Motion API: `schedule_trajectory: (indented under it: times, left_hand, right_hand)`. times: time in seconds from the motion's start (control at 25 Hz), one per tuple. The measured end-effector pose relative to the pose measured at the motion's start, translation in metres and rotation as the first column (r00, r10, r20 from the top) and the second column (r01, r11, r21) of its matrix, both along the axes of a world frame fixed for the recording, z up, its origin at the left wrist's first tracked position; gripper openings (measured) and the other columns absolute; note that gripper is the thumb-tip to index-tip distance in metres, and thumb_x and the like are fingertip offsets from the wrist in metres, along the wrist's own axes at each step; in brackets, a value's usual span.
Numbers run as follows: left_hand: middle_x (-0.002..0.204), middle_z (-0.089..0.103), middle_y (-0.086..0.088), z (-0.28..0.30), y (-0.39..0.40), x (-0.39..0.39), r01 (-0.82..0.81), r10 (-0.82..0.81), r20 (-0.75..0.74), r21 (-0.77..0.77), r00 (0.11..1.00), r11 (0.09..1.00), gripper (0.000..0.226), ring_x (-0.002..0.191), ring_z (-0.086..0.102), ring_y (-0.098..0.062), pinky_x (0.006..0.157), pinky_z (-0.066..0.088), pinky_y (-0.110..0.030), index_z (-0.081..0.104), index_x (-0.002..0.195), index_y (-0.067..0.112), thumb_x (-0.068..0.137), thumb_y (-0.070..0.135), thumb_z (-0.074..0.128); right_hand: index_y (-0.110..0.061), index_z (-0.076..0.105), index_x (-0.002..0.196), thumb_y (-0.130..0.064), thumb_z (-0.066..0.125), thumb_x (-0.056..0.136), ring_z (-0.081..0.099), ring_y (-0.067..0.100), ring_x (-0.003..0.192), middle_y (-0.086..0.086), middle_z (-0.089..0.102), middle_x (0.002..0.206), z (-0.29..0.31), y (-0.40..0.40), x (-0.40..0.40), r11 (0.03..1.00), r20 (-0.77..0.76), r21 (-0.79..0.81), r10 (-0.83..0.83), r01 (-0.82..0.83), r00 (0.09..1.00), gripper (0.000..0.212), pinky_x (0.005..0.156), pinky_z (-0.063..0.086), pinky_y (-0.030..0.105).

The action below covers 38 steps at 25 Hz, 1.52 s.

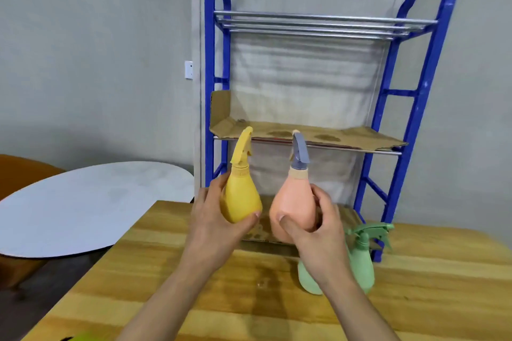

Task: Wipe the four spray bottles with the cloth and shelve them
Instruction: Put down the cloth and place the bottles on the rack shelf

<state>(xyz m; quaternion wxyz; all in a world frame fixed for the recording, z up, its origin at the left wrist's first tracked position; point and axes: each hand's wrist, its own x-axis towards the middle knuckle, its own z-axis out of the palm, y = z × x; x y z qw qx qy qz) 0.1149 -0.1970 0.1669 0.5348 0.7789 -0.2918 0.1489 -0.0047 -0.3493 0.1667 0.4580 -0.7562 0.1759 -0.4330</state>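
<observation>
**Before the blue rack, two bottles head for the shelf**

Over the wooden table (415, 299), just in front of the blue rack (415, 91), the left hand (213, 219) grips a yellow bottle (241, 196) and the right hand (318, 232) a pink bottle (293, 207), fingers curled round each. A green bottle (360, 266) stands by the rack's foot; no fourth bottle or cloth shows. Shelving appears under way; next, both likely need setting upright on the rack's cardboard-lined shelf (346, 135).

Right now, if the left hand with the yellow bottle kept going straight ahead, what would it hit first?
Probably the blue rack: its left upright stands just behind the left hand and yellow bottle. Depth is hard to judge; slightly rightward, it would meet the cardboard-lined shelf instead.
</observation>
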Motion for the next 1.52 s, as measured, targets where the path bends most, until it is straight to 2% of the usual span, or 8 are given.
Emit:
schedule_trajectory:
  times: [0.16,0.28,0.4,0.56,0.64,0.88,1.28,1.52]
  left_hand:
    - [0.135,0.049,0.017,0.061,-0.022,-0.005,0.037,-0.037,0.066,0.002,0.997,0.999,0.092,0.124,0.049,-0.012,0.101,0.052,-0.042,0.034,0.143,0.043,0.068,0.059,0.085]
    - [0.134,0.051,0.012,0.097,-0.045,-0.005,0.04,-0.041,0.155,0.007,0.987,0.999,0.084,0.121,0.049,-0.012,0.096,0.047,-0.035,0.04,0.141,0.034,0.073,0.062,0.081]
    - [0.132,0.054,0.004,0.128,-0.072,0.005,0.015,-0.024,0.225,0.043,0.974,0.999,0.08,0.123,0.051,-0.019,0.094,0.045,-0.035,0.045,0.14,0.027,0.076,0.062,0.077]
    - [0.127,0.057,-0.003,0.156,-0.104,0.034,-0.009,-0.009,0.207,0.084,0.978,0.996,0.079,0.117,0.057,-0.027,0.093,0.051,-0.042,0.046,0.136,0.02,0.077,0.064,0.076]
    - [0.126,0.057,-0.004,0.167,-0.12,0.051,-0.019,-0.003,0.19,0.114,0.982,0.993,0.079,0.114,0.058,-0.028,0.09,0.052,-0.043,0.045,0.135,0.019,0.078,0.063,0.076]
    - [0.13,0.058,-0.01,0.172,-0.169,0.094,-0.08,0.058,0.114,0.194,0.992,0.978,0.08,0.12,0.058,-0.032,0.086,0.046,-0.039,0.045,0.134,0.015,0.077,0.058,0.08]
    - [0.132,0.058,-0.014,0.154,-0.204,0.119,-0.143,0.133,0.055,0.256,0.99,0.956,0.081,0.125,0.056,-0.034,0.09,0.044,-0.04,0.045,0.132,0.012,0.076,0.055,0.083]
    - [0.137,0.053,-0.016,0.152,-0.205,0.12,-0.067,0.068,0.007,0.301,0.998,0.951,0.085,0.129,0.052,-0.035,0.094,0.044,-0.04,0.038,0.141,0.012,0.081,0.057,0.078]
  right_hand:
    - [-0.046,0.046,0.133,-0.039,0.084,0.073,0.054,0.011,0.113,-0.014,0.052,0.127,0.064,-0.031,-0.014,0.999,0.027,-0.027,-0.031,0.031,0.999,0.071,0.09,0.055,0.04]
    - [-0.037,0.049,0.132,-0.036,0.084,0.076,0.057,0.016,0.111,-0.007,0.056,0.128,0.107,-0.061,-0.017,0.999,0.047,-0.015,-0.034,0.035,0.998,0.067,0.085,0.054,0.036]
    - [-0.034,0.049,0.124,-0.027,0.084,0.077,0.059,0.015,0.104,-0.004,0.058,0.123,0.144,-0.092,-0.012,0.999,0.07,0.025,-0.033,0.031,0.997,0.059,0.069,0.048,0.022]
    - [-0.025,0.046,0.139,-0.029,0.083,0.079,0.06,0.019,0.103,0.0,0.056,0.125,0.172,-0.13,0.008,0.998,0.039,0.045,-0.04,0.039,0.998,0.071,0.07,0.05,0.028]
    - [-0.022,0.046,0.14,-0.03,0.083,0.078,0.06,0.018,0.097,0.002,0.056,0.125,0.176,-0.147,0.024,0.997,0.018,0.046,-0.056,0.055,0.998,0.073,0.075,0.054,0.033]
    - [-0.022,0.047,0.14,-0.031,0.087,0.074,0.06,0.023,0.108,0.003,0.058,0.134,0.172,-0.189,0.072,0.997,-0.072,0.007,-0.075,0.076,0.995,0.078,0.093,0.055,0.047]
    - [-0.021,0.041,0.147,-0.029,0.082,0.08,0.057,0.025,0.12,0.003,0.054,0.141,0.157,-0.211,0.112,0.993,-0.19,-0.083,-0.093,0.078,0.977,0.079,0.102,0.05,0.043]
    - [-0.018,0.039,0.147,-0.032,0.08,0.082,0.056,0.026,0.122,0.005,0.053,0.143,0.155,-0.21,0.114,0.986,-0.234,-0.122,-0.136,0.109,0.963,0.078,0.104,0.048,0.045]
